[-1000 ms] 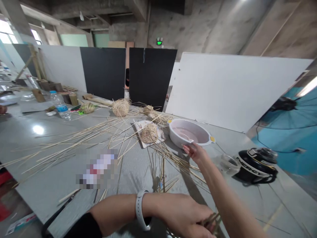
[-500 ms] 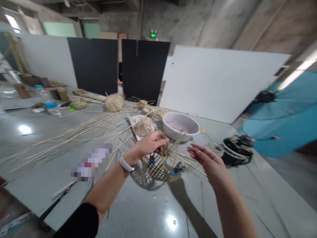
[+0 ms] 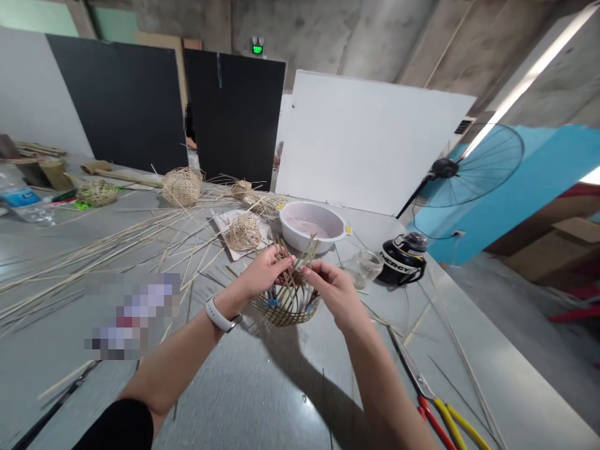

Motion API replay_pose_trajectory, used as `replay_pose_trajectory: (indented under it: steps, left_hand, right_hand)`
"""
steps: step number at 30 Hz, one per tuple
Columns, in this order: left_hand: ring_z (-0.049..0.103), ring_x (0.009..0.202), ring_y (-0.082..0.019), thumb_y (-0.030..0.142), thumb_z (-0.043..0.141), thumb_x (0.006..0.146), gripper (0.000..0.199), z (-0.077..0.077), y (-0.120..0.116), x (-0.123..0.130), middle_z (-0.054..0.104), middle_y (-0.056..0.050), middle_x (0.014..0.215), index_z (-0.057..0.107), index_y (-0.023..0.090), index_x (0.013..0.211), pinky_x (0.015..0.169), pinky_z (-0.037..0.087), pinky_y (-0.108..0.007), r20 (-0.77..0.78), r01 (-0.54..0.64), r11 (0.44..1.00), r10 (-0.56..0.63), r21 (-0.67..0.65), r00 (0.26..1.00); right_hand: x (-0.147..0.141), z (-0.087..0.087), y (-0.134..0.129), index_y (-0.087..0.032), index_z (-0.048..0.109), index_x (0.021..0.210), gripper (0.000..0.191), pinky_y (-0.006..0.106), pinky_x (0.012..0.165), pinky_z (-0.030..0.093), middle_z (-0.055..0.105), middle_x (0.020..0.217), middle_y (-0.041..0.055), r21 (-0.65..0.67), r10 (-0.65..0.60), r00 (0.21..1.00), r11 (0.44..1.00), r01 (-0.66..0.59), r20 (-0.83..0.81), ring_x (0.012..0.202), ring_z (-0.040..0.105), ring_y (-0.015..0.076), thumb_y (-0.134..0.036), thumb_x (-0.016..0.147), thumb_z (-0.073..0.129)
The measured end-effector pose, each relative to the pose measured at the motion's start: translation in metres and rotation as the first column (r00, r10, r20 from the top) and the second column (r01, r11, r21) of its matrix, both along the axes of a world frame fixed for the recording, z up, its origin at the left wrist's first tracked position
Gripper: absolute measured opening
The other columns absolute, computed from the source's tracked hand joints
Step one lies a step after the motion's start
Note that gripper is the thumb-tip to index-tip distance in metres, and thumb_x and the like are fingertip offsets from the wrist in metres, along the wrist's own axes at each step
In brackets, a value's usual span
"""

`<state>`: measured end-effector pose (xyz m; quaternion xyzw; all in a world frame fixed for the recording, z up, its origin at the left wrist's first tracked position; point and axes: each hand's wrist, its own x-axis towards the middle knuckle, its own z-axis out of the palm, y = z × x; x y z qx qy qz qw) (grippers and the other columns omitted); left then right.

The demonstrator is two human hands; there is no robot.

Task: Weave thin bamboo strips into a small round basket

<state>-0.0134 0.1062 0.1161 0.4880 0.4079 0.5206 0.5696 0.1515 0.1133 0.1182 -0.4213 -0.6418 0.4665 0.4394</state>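
Observation:
A half-woven bamboo basket [image 3: 287, 307] sits in front of me, its open weave banded by blue clips and its loose strips standing upward. My left hand [image 3: 265, 272] pinches the strips at the basket's left side. My right hand [image 3: 330, 289] grips the strips at its right side, and the two sets of fingertips nearly meet above the weave. A white watch band [image 3: 219, 314] circles my left wrist. The basket's far side is partly hidden behind my fingers.
Long bamboo strips [image 3: 107, 256] lie across the grey table [image 3: 300, 387], with woven bamboo balls [image 3: 182, 187] beyond. Past the basket stand a white basin [image 3: 307, 226], a glass jar [image 3: 363, 267] and a black appliance [image 3: 403, 259]. Yellow-and-red-handled shears [image 3: 434, 400] lie at right.
My right hand has moved in from beside the basin side and joined my left on the basket. The basket, held up by one hand earlier, now sits lower and more upright between both hands.

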Motion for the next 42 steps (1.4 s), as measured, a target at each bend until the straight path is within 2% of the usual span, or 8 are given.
replay_pose_trajectory:
  steps: [7,16,30,34,36,38,40,42]
  left_hand:
    - [0.057,0.06,-0.01,0.036,0.064,0.085,0.025,-0.003,0.0,0.002,0.06,0.002,0.072,0.051,0.016,0.089,0.055,0.043,-0.021,-0.056,0.034,0.999,-0.032,0.034,0.998]
    - [0.059,0.062,-0.012,0.024,0.062,0.085,0.013,0.014,-0.009,0.002,0.062,0.002,0.067,0.051,0.017,0.084,0.059,0.045,-0.023,-0.083,-0.02,1.0,0.02,-0.001,0.996]
    - [0.056,0.061,-0.01,0.043,0.08,0.068,0.043,-0.009,0.003,0.007,0.059,0.004,0.07,0.05,0.017,0.086,0.059,0.043,-0.022,0.023,0.024,0.998,-0.025,0.066,0.999]
    - [0.056,0.058,-0.009,0.044,0.083,0.064,0.048,-0.013,0.007,0.007,0.06,0.004,0.068,0.049,0.017,0.085,0.058,0.045,-0.023,0.068,0.03,0.999,-0.032,0.027,0.997]
    - [0.057,0.058,-0.01,0.045,0.083,0.065,0.048,-0.014,0.008,0.008,0.06,0.004,0.068,0.049,0.017,0.085,0.057,0.045,-0.023,0.076,0.025,1.0,-0.027,0.018,0.997]
    - [0.058,0.059,-0.01,0.046,0.083,0.065,0.049,-0.016,0.009,0.009,0.061,0.004,0.069,0.048,0.018,0.085,0.056,0.045,-0.023,0.09,0.01,1.0,-0.011,0.011,0.996]
    - [0.059,0.061,-0.011,0.048,0.083,0.064,0.05,-0.019,0.01,0.01,0.061,0.003,0.07,0.048,0.018,0.085,0.057,0.046,-0.023,0.114,0.01,1.0,-0.01,0.003,0.993]
    - [0.06,0.061,-0.012,0.049,0.083,0.064,0.05,-0.021,0.01,0.011,0.061,0.003,0.07,0.048,0.018,0.085,0.058,0.047,-0.024,0.143,0.032,0.999,-0.031,-0.006,0.989]
  right_hand:
    - [-0.002,-0.005,0.012,-0.019,0.055,0.06,0.038,0.024,0.053,0.03,0.049,0.054,-0.0047,-0.02,-0.057,0.993,0.998,0.055,-0.102,0.054,0.039,0.0098,-0.048,0.068,0.077]
    - [0.001,-0.009,0.011,-0.019,0.051,0.056,0.039,0.023,0.049,0.024,0.045,0.05,-0.0055,-0.039,-0.115,0.978,0.993,0.11,-0.172,0.05,0.034,0.0079,-0.044,0.069,0.077]
    - [0.0,-0.01,0.012,-0.02,0.045,0.056,0.045,0.023,0.047,0.02,0.04,0.048,-0.0065,0.013,-0.14,0.986,0.99,0.142,-0.088,0.049,0.03,0.0074,-0.05,0.071,0.075]
    - [0.002,-0.011,0.015,-0.02,0.047,0.057,0.045,0.024,0.047,0.023,0.043,0.049,-0.005,0.004,-0.124,0.99,0.992,0.125,-0.065,0.048,0.034,0.0088,-0.053,0.073,0.072]
    - [0.002,-0.011,0.013,-0.019,0.053,0.063,0.04,0.025,0.049,0.03,0.047,0.054,-0.0026,0.105,-0.156,0.987,0.983,0.151,0.037,0.051,0.039,0.0113,-0.054,0.079,0.066]
    - [0.002,-0.01,0.008,-0.017,0.062,0.078,0.033,0.03,0.058,0.041,0.058,0.068,0.0035,0.36,-0.305,0.934,0.905,0.225,0.184,0.062,0.05,0.0171,-0.05,0.084,0.06]
    - [0.0,-0.008,-0.001,-0.014,0.067,0.098,0.032,0.04,0.076,0.048,0.064,0.088,0.0113,0.66,-0.517,0.815,0.712,0.239,0.262,0.083,0.058,0.0249,-0.043,0.088,0.057]
    - [-0.002,-0.003,-0.012,-0.013,0.067,0.113,0.036,0.046,0.086,0.048,0.065,0.096,0.0143,0.819,-0.624,0.729,0.552,0.156,0.282,0.093,0.058,0.0281,-0.038,0.092,0.054]
